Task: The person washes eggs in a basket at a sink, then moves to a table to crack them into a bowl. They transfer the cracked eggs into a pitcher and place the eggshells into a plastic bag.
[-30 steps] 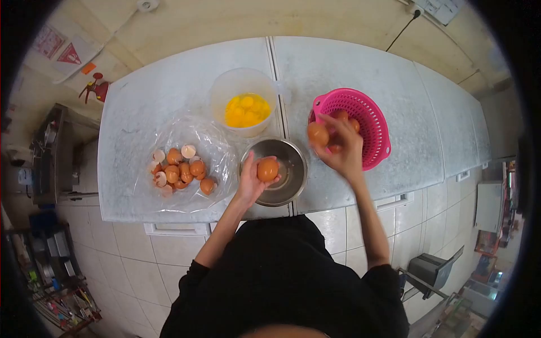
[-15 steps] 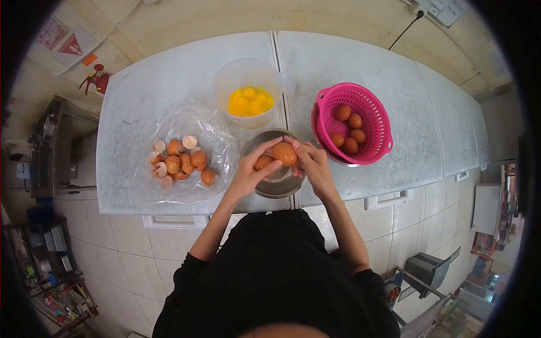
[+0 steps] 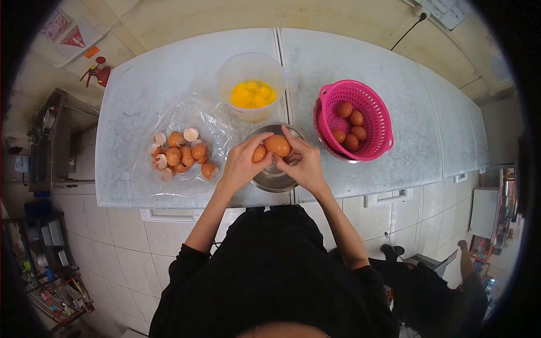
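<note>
2 eggs in hand over steel bowl, part hidden by fingers

L to R: clear plastic bag (image 3: 211,127) w/ pile of cracked shells (image 3: 186,155); lower ones buried, no. unclear, bag edge hard to trace. Translucent jug (image 3: 236,66) just behind bowl; yolks (image 3: 252,94) run together, can't count. L hand (image 3: 241,164) closed on a part-hidden egg (image 3: 259,153), thumb & fingers covering much of it. R hand (image 3: 307,167) has fingertips clamped on the front egg (image 3: 277,145), held btwn both hands. Brown patch by R fingers: can't tell if same egg. Both eggs over steel bowl (image 3: 274,185); hands block most of its inside, contents unclear. Pink basket (image 3: 376,121) at R w/ 5 loose eggs (image 3: 350,135); what's under it mostly hidden, only a rim shows.

Surface: pale grey table (image 3: 163,73), scuffed, seam running past jug & bowl. Room, L to R: crowded rack (image 3: 51,270), dim, cut by lens edge; red extinguisher (image 3: 101,74) nr far L corner; beige wall, tiled floor; black cable (image 3: 408,32) on wall; lower R, another person (image 3: 434,298) in dark clothes, partly cut off.
</note>
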`<state>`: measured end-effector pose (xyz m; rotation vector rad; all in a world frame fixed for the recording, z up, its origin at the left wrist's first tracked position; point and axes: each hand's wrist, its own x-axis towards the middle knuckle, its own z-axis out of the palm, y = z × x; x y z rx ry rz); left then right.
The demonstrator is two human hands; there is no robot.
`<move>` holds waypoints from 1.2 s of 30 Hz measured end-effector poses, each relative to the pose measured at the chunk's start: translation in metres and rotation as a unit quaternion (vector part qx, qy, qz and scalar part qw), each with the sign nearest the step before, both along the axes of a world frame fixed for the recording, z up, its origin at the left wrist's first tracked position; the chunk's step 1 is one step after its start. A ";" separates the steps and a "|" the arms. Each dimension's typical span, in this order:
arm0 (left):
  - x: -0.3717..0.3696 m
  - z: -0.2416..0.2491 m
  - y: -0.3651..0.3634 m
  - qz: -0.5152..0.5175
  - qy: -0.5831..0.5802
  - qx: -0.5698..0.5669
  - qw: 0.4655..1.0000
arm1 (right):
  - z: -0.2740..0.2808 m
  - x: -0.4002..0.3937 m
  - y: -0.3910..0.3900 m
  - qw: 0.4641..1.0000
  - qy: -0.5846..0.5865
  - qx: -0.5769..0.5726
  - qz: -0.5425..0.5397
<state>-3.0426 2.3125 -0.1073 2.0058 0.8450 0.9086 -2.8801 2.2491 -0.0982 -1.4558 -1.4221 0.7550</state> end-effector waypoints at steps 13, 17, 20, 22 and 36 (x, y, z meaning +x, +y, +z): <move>0.013 -0.010 -0.010 0.120 0.055 0.237 0.963 | 0.004 -0.006 -0.018 0.933 -0.294 0.191 -0.083; 0.010 0.000 -0.028 0.157 0.043 0.175 0.971 | -0.004 -0.022 -0.017 0.970 -0.188 0.107 -0.106; -0.043 0.028 -0.030 0.200 0.065 0.045 0.977 | 0.009 -0.059 0.005 0.998 -0.014 0.061 0.031; -0.083 0.056 -0.024 0.241 0.074 -0.006 0.968 | 0.030 -0.090 0.019 0.994 -0.035 0.079 0.073; -0.045 0.001 -0.041 -0.031 -0.285 -0.558 0.779 | -0.067 0.210 0.087 0.844 -0.461 -0.219 -0.165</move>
